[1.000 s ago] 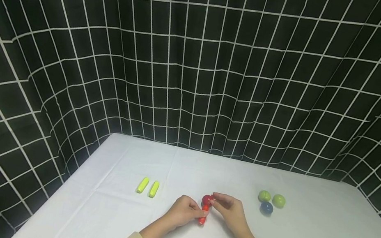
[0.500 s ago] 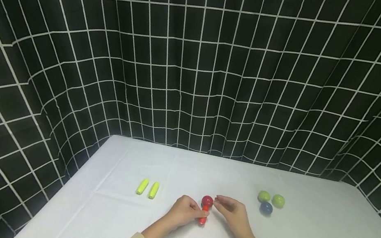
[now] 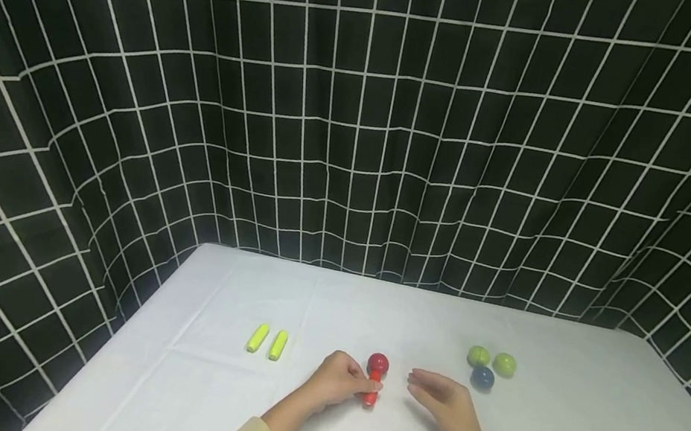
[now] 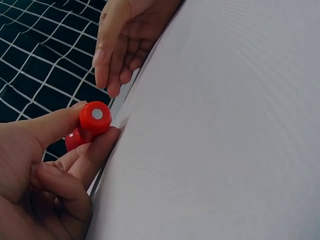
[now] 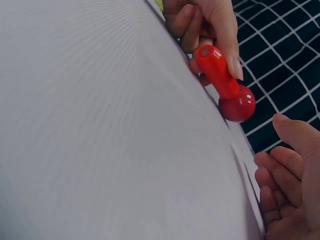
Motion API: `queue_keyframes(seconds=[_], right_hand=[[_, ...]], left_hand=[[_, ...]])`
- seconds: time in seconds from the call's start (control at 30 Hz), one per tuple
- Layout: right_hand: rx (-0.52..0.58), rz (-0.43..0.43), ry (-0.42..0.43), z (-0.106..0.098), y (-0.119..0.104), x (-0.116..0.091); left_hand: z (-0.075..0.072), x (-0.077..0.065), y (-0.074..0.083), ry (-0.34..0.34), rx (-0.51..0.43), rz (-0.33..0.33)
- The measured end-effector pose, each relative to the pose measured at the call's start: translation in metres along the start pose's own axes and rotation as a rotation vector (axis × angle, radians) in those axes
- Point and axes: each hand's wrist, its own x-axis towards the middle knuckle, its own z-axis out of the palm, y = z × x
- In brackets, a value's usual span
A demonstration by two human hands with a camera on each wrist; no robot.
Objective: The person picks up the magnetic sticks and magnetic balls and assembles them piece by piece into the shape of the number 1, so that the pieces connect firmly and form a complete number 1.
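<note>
My left hand (image 3: 335,378) pinches a short red stick (image 3: 370,399) between thumb and fingers. A grey disc shows in the stick's near end in the left wrist view. At its far end sits a glossy red ball (image 5: 239,104), touching the stick (image 5: 217,72) in the right wrist view. Part of the stick's middle is hidden by my left thumb. To the right, apart from both pieces, my right hand (image 3: 447,406) hovers with its fingers loosely extended and nothing in them.
Two yellow sticks (image 3: 258,337) lie side by side on the white tablecloth (image 3: 207,405), left of my hands. Off to the right, two green balls (image 3: 505,364) and a blue ball (image 3: 482,377) form a cluster. A black curtain with white grid lines (image 3: 358,135) surrounds the table's back and sides.
My right hand has come away from the red ball and moved right. The ball stays at the end of the stick, and my left hand keeps its pinch almost in place.
</note>
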Motion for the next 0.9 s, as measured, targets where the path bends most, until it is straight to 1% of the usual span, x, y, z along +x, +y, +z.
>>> queue_keyframes(seconds=[0.17, 0.3, 0.43, 0.63, 0.9], right_hand=[[0.001, 0.027, -0.002, -0.009, 0.002, -0.009], [0.004, 0.031, 0.002, -0.015, 0.002, -0.014], [0.023, 0.036, -0.002, -0.019, 0.005, -0.017], [-0.008, 0.049, 0.002, -0.026, 0.008, -0.025], [-0.041, 0.074, -0.007, -0.036, 0.012, -0.035]], left_hand=[[0.004, 0.004, 0.001, 0.000, 0.005, -0.005], [0.005, 0.006, 0.001, 0.004, 0.009, 0.006], [0.006, 0.007, 0.001, 0.006, 0.009, 0.002], [0.006, 0.008, 0.001, 0.006, -0.005, 0.002], [0.007, 0.007, -0.002, 0.024, -0.012, 0.009]])
